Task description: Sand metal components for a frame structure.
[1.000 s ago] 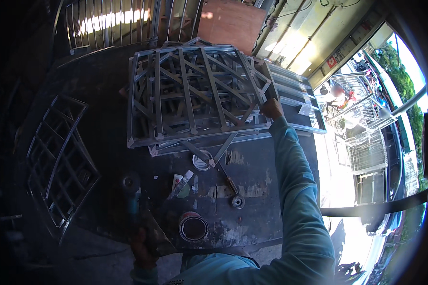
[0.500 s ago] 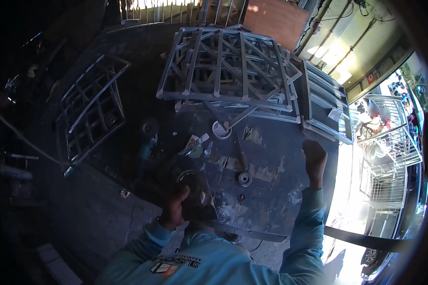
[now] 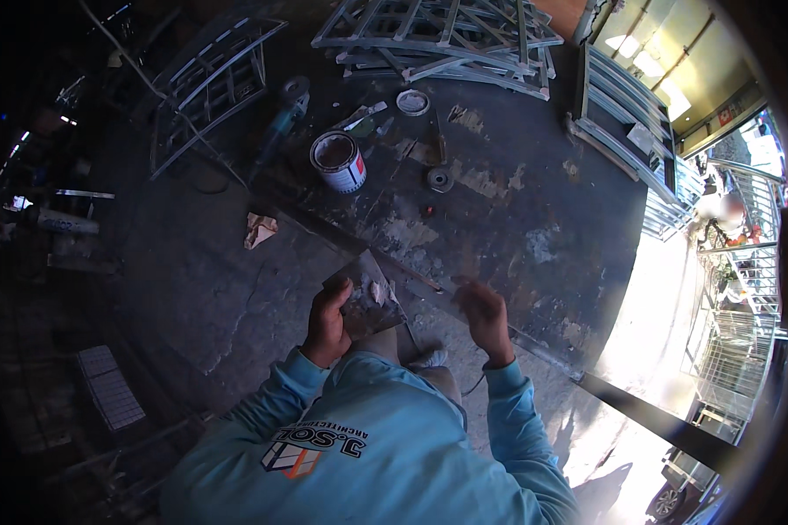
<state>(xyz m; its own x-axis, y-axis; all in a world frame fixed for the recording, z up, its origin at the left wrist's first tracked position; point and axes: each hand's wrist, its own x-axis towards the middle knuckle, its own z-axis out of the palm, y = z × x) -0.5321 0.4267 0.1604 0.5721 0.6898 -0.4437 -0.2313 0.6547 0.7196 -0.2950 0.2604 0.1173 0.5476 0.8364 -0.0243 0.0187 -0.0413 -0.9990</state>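
In my left hand (image 3: 327,324) is a flat, dark rectangular plate (image 3: 359,308), gripped at its left edge with the thumb on top. A lump of pale, putty-like paste (image 3: 377,292) lies on the plate. My right hand (image 3: 483,317) is just right of the plate, apart from it, with fingers curled and slightly blurred; what they hold, if anything, I cannot make out. Beyond the plate, an open can (image 3: 338,163) with a white label stands near the edge of the dark worktable (image 3: 508,232). A round lid (image 3: 412,102) smeared with paste lies farther back.
Welded metal frames (image 3: 446,44) are stacked at the back, with more frames (image 3: 626,122) at right and one (image 3: 214,87) at left. A teal angle grinder (image 3: 280,127), a round disc (image 3: 439,179) and crumpled paper (image 3: 260,230) lie about. A bright doorway is at right.
My right hand has come down and left from above the table to beside the plate. The view has tilted down, and the can my left hand and plate partly covered now shows fully.
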